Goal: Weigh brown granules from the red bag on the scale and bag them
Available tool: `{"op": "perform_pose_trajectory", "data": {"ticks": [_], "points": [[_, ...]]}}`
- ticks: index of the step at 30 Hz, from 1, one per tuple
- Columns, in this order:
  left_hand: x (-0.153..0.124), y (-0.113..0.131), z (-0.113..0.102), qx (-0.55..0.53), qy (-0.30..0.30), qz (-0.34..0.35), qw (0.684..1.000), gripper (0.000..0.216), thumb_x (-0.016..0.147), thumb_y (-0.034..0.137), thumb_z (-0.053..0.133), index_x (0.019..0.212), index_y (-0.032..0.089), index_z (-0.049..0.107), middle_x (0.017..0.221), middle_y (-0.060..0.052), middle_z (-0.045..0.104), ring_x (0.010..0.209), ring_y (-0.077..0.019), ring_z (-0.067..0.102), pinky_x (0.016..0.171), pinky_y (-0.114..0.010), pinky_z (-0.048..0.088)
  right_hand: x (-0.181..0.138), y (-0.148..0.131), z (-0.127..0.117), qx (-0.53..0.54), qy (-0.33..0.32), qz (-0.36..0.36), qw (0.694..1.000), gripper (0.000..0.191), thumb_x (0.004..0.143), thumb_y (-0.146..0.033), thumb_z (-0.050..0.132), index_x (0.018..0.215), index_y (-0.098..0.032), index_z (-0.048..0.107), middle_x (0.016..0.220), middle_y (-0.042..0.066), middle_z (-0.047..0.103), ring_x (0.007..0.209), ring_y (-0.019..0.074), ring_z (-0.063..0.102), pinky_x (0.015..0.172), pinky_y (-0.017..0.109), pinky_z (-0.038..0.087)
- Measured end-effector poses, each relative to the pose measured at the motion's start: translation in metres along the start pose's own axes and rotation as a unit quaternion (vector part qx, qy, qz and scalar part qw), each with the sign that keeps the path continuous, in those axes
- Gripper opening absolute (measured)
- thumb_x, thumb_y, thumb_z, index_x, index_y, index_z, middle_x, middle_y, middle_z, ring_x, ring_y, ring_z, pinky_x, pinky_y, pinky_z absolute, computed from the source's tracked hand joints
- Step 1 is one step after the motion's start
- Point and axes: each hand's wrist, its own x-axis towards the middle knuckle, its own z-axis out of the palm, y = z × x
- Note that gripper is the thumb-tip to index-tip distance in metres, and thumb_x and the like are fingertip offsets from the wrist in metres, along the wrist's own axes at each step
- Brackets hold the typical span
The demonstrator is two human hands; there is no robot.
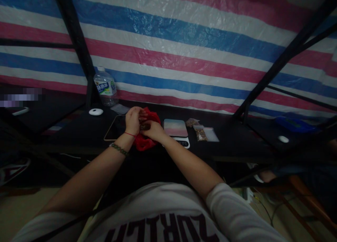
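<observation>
A crumpled red plastic bag (143,143) lies on the black table in front of me, its mouth facing up. My left hand (133,119) is at the bag's left side, with its fingers curled over the opening and against the plastic. Across from it, my right hand (154,130) reaches into the mouth, thumb and fingers drawn together. Something dark shows between the hands, too dim to name. Just right of the bag sits a white kitchen scale (176,128) with a pastel top. A dark phone-like device (113,131) lies beside my left wrist.
Right of the scale lie a zip bag of brownish bits (200,134), another small filled bag (192,122) and a flat clear bag (212,135). A large bottle (106,89), clear packets (119,108) and a white oval object (96,112) stand left. Black frame posts (79,42) rise at both sides.
</observation>
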Motion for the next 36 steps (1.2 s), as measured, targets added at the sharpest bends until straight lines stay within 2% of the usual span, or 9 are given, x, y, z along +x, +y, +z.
{"op": "perform_pose_trajectory", "data": {"ticks": [6, 12, 16, 19, 21, 25, 29, 33, 36], "points": [[0.004, 0.005, -0.010, 0.017, -0.140, -0.006, 0.990, 0.032, 0.080, 0.045, 0.056, 0.091, 0.016, 0.062, 0.081, -0.004, 0.067, 0.069, -0.0158, 0.065, 0.063, -0.027, 0.053, -0.001, 0.001, 0.001, 0.077, 0.018, 0.014, 0.997, 0.023, 0.074, -0.031, 0.072, 0.093, -0.019, 0.068, 0.091, 0.003, 0.072, 0.084, 0.0164, 0.067, 0.077, 0.027, 0.051], [0.003, 0.002, -0.011, 0.081, -0.220, 0.011, 0.972, 0.047, 0.078, 0.058, 0.056, 0.094, 0.015, 0.064, 0.088, -0.008, 0.068, 0.081, -0.0202, 0.065, 0.077, -0.034, 0.052, 0.002, 0.006, 0.005, 0.147, 0.037, 0.015, 0.988, 0.023, 0.076, -0.026, 0.070, 0.098, -0.019, 0.068, 0.094, 0.003, 0.072, 0.088, 0.0172, 0.067, 0.082, 0.030, 0.052], [0.003, -0.003, -0.011, 0.061, -0.262, -0.005, 0.963, 0.058, 0.079, 0.066, 0.049, 0.099, 0.014, 0.065, 0.096, -0.011, 0.069, 0.091, -0.0240, 0.064, 0.082, -0.038, 0.051, 0.002, 0.008, 0.004, 0.153, 0.048, 0.024, 0.987, 0.030, 0.070, -0.023, 0.073, 0.099, -0.018, 0.066, 0.095, 0.004, 0.071, 0.089, 0.0181, 0.066, 0.084, 0.032, 0.052], [0.010, -0.006, -0.016, 0.055, -0.250, 0.014, 0.967, 0.056, 0.079, 0.064, 0.052, 0.104, 0.016, 0.064, 0.106, -0.010, 0.068, 0.100, -0.0245, 0.062, 0.091, -0.039, 0.047, 0.001, 0.008, -0.001, 0.115, 0.094, 0.029, 0.988, 0.036, 0.065, -0.018, 0.074, 0.100, -0.017, 0.065, 0.096, 0.004, 0.070, 0.089, 0.0193, 0.065, 0.083, 0.033, 0.051], [0.014, -0.008, -0.017, 0.076, -0.227, 0.008, 0.971, 0.052, 0.079, 0.061, 0.055, 0.103, 0.016, 0.065, 0.105, -0.010, 0.068, 0.100, -0.0239, 0.062, 0.093, -0.039, 0.046, 0.001, 0.008, -0.004, 0.084, 0.125, 0.005, 0.989, 0.035, 0.065, -0.015, 0.071, 0.100, -0.017, 0.065, 0.097, 0.004, 0.069, 0.090, 0.0197, 0.064, 0.085, 0.033, 0.050], [0.012, -0.017, -0.013, 0.060, -0.186, -0.068, 0.978, 0.054, 0.080, 0.064, 0.048, 0.088, 0.014, 0.067, 0.088, -0.009, 0.070, 0.086, -0.0224, 0.065, 0.082, -0.036, 0.048, 0.000, 0.005, -0.008, 0.046, 0.159, -0.031, 0.986, 0.037, 0.065, -0.013, 0.069, 0.102, -0.016, 0.066, 0.101, 0.007, 0.067, 0.098, 0.0217, 0.061, 0.091, 0.035, 0.047], [0.003, -0.024, -0.004, 0.009, -0.143, -0.127, 0.981, 0.048, 0.078, 0.060, 0.053, 0.081, 0.013, 0.066, 0.073, -0.005, 0.068, 0.067, -0.0180, 0.063, 0.068, -0.030, 0.048, -0.005, 0.000, -0.008, 0.039, 0.168, -0.042, 0.984, 0.036, 0.065, -0.014, 0.070, 0.101, -0.017, 0.067, 0.101, 0.006, 0.067, 0.101, 0.0226, 0.058, 0.094, 0.037, 0.045], [-0.003, -0.019, 0.001, -0.045, -0.099, -0.157, 0.982, 0.033, 0.078, 0.047, 0.061, 0.077, 0.014, 0.064, 0.069, -0.003, 0.067, 0.062, -0.0155, 0.062, 0.064, -0.028, 0.048, -0.008, 0.000, -0.004, 0.083, 0.196, -0.078, 0.974, 0.047, 0.064, -0.007, 0.064, 0.110, -0.017, 0.062, 0.109, 0.006, 0.065, 0.104, 0.0199, 0.057, 0.096, 0.034, 0.045], [-0.005, -0.012, 0.002, -0.075, -0.099, -0.181, 0.976, 0.029, 0.080, 0.041, 0.059, 0.077, 0.013, 0.064, 0.070, -0.004, 0.067, 0.061, -0.0149, 0.062, 0.064, -0.028, 0.050, -0.009, 0.003, -0.001, 0.099, 0.210, -0.067, 0.970, 0.042, 0.066, -0.006, 0.062, 0.107, -0.017, 0.062, 0.108, 0.005, 0.065, 0.102, 0.0184, 0.059, 0.093, 0.031, 0.046]]}}
